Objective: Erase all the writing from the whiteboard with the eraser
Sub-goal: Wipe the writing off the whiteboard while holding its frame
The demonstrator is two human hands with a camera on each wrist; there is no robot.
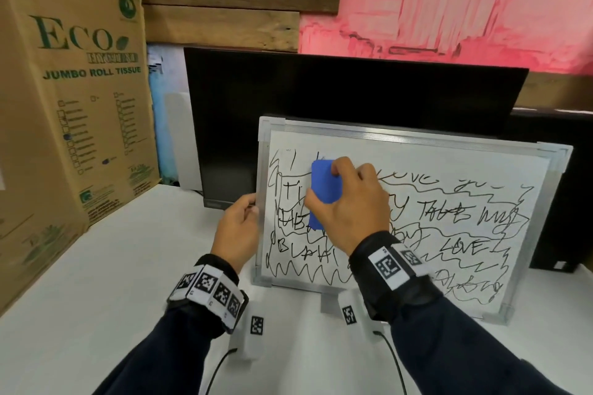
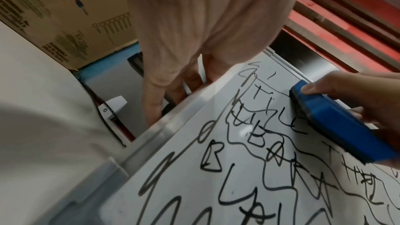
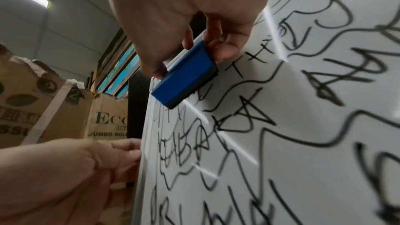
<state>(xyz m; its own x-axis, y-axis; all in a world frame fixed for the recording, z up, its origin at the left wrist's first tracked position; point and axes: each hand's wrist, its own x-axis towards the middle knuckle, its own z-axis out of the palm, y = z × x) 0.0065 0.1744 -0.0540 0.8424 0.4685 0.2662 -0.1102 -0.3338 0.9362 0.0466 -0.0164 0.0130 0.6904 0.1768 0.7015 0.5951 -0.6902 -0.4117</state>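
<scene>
1. At 9 o'clock of the head view stands a tall cardboard box (image 1: 73, 112) with the green print "ECO" and "JUMBO ROLL TISSUE". It rests on the white table (image 1: 106, 282).

2. Towards 12 o'clock, behind the box, two wooden planks (image 1: 224, 6) lie against a pink wall. Below them stands a black monitor (image 1: 321, 99), its screen dark.

3. The left hand (image 1: 239, 231) is just left of centre. Its fingers curl round the left edge of the whiteboard frame and grip it, with the thumb on the front side. A band with black-and-white markers (image 1: 208, 289) sits on this wrist.

4. The whiteboard (image 1: 433, 170) leans tilted back against the monitor, from the centre to 3 o'clock, with its lower edge on the table. Black writing (image 1: 455, 212) covers almost all of its surface: scribbled lines and words such as "LOVE" and "BLAH".

5. The eraser (image 1: 324, 189) is blue with a dark pad. It is at the upper left part of the board, about 10 o'clock on the board face, and its pad touches the surface.

6. The right hand (image 1: 349, 205) holds the eraser — thumb on one long side, fingers on the other side. The right wrist also wears a marker band (image 1: 391, 266).

7. At 6 o'clock, two small marker tags with cables (image 1: 256, 327) hang under the wrists, above the table.
</scene>
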